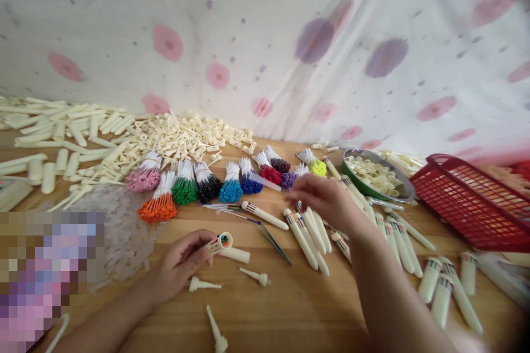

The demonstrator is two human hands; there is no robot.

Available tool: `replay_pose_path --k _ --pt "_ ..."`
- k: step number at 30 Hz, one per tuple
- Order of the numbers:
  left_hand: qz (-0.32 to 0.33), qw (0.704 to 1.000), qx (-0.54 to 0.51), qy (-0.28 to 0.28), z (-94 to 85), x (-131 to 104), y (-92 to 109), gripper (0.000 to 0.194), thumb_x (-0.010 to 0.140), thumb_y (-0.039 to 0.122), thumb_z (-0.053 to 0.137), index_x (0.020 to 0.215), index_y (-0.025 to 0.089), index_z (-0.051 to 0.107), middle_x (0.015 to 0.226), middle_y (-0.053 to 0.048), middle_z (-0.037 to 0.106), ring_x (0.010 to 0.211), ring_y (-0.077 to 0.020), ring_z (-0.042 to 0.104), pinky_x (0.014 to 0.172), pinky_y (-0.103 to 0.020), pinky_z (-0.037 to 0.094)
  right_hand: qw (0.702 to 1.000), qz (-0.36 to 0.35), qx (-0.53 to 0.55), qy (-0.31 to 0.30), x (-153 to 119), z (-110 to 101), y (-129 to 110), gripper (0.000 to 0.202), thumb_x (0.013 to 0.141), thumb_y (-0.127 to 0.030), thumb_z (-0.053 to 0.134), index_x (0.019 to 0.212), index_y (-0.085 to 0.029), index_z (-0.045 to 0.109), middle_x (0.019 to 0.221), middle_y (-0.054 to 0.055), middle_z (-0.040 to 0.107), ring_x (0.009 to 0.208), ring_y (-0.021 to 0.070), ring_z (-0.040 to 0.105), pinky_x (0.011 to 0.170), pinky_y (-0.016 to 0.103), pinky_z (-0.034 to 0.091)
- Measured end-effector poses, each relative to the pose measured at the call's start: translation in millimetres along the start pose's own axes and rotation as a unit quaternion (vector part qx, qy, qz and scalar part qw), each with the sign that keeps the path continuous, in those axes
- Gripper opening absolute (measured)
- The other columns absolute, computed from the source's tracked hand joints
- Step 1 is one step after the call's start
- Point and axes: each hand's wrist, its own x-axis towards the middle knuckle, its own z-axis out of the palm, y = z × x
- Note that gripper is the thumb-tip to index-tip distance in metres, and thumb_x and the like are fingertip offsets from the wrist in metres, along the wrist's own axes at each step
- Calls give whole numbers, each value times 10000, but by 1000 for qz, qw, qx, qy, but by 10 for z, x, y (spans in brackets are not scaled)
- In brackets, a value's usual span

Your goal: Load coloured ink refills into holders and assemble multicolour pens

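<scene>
My left hand (188, 265) is closed around a short cream pen barrel (216, 244), its open end facing right with coloured pieces inside. Just beyond it a plain cream tube (236, 254) lies on the table. My right hand (323, 198), blurred, hangs over finished-looking multicolour pens (302, 237), fingers bent. A whitish strip (267, 181) shows close to its fingertips; whether they hold it I cannot tell. Bundles of pen refills stand in a row ahead: orange (157, 208), green (185, 190), black (208, 187), light blue (231, 190), dark blue (250, 183), red (269, 174) and yellow (318, 167).
Cream tubes and small parts (190, 132) are heaped at the back left. Clear little sleeves (124, 231) spread at left. Tweezers (274, 242) and cone-shaped tips (254, 276) lie in the middle. A bowl of rings (375, 176) and a red basket (467, 204) stand right.
</scene>
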Motion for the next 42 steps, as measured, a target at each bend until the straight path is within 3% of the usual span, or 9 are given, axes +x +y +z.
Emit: replay_pose_path --k 5,9,12,20,33,42 --pt "73 991 108 18 -48 -2 -32 272 842 401 510 934 194 660 873 -60 655 817 -195 588 705 -261 467 989 -131 -71 13 -443 127 -237 162 880 -238 501 796 -178 625 625 -5 623 533 81 559 515 174 393" --pt "98 984 146 4 -37 -4 -37 256 859 364 490 961 206 664 882 -59 651 830 -194 593 733 -263 461 981 -160 -103 50 -428 113 -214 189 892 -240 480 815 -167 636 674 33 653 577 106 595 540 196 418" --pt "93 981 167 0 -21 -2 -8 249 863 343 484 970 208 664 890 -61 650 839 -197 596 745 -266 462 977 -181 -107 38 -410 89 -207 205 901 -240 460 819 -168 634 674 41 653 591 118 601 547 205 428" --pt "88 972 216 19 -36 5 31 222 861 305 494 975 202 655 908 -65 650 868 -195 595 778 -268 461 977 -166 -133 28 -522 19 -247 222 911 -249 436 807 -188 622 631 30 615 556 111 557 532 212 397" --pt "70 968 242 8 5 8 46 216 839 301 528 962 198 673 912 -68 665 871 -200 607 776 -268 468 968 -197 -154 -36 -438 211 -282 273 936 -228 371 807 -165 602 611 16 544 550 105 478 544 222 332" --pt "92 966 240 19 22 18 33 201 819 289 556 949 203 684 883 -61 674 835 -192 617 762 -275 479 961 -209 -173 -50 -458 330 -382 209 894 -110 389 786 -164 560 637 6 538 576 106 463 550 225 316"
